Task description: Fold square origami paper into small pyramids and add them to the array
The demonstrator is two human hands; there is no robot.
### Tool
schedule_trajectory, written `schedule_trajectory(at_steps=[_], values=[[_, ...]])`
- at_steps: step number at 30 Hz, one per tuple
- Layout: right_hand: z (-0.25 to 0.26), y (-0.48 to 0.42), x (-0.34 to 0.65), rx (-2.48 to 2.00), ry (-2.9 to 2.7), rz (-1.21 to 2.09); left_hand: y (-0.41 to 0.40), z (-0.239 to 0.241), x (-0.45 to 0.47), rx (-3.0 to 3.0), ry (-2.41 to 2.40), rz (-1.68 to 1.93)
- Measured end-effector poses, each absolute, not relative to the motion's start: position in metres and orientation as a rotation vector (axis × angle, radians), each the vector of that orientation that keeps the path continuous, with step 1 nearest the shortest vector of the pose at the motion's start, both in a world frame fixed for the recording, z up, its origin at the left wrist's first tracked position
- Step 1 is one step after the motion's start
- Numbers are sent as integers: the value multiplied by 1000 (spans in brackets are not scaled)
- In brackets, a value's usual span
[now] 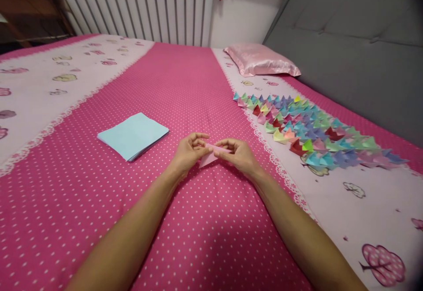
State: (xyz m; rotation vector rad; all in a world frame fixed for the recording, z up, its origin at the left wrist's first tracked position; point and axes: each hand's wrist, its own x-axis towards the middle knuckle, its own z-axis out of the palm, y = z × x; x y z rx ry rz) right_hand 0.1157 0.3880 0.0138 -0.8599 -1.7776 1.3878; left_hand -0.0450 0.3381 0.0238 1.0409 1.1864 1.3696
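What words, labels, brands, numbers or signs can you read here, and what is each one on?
None: I can make out no readable text.
Stack of pale blue paper sheets: no writing shows on top.
Folded pink paper, pinched by the left hand and right hand: no writing shows.
Small multicoloured folded-paper pieces: too small to rule out tiny marks.
Pink fabric bedspread: dots and printed trees, no lettering seen.
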Motion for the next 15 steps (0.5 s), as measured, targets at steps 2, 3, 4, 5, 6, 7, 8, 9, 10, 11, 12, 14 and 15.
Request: schedule_trajectory(at_steps=[2, 3, 4, 5, 6, 7, 8, 9, 10, 11, 12, 14, 15], values=[[15, 386, 115, -843, -1817, 1413, 337, 26, -45, 1087, 1219, 1336], [15, 386, 115, -847, -1833, 1422, 336, 27, -45, 1121, 1246, 1312], [15, 386, 115, -858, -1845, 1432, 335, 28, -45, 1167, 1281, 1281], [15, 386, 115, -870, -1853, 1444, 335, 30, -46, 1222, 1326, 1253], [15, 386, 115, -877, -1859, 1459, 335, 31, -46, 1283, 1377, 1235], [15, 386, 114, -876, -1861, 1476, 335, 33, -47, 1348, 1431, 1232], [14, 386, 114, -871, -1856, 1489, 335, 37, -47, 1411, 1483, 1243], [14, 386, 113, -867, -1842, 1498, 334, 42, -47, 1463, 1527, 1269], [14, 386, 113, -862, -1820, 1504, 333, 49, -46, 1498, 1556, 1301], [13, 386, 113, -855, -1793, 1507, 330, 58, -44, 1516, 1562, 1325], [13, 386, 112, -848, -1766, 1508, 325, 68, -40, 1507, 1541, 1339], [11, 387, 111, -843, -1716, 1516, 306, 89, -30, 1465, 1392, 1250], [11, 387, 111, -847, -1699, 1525, 293, 98, -23, 1455, 1257, 1194]])
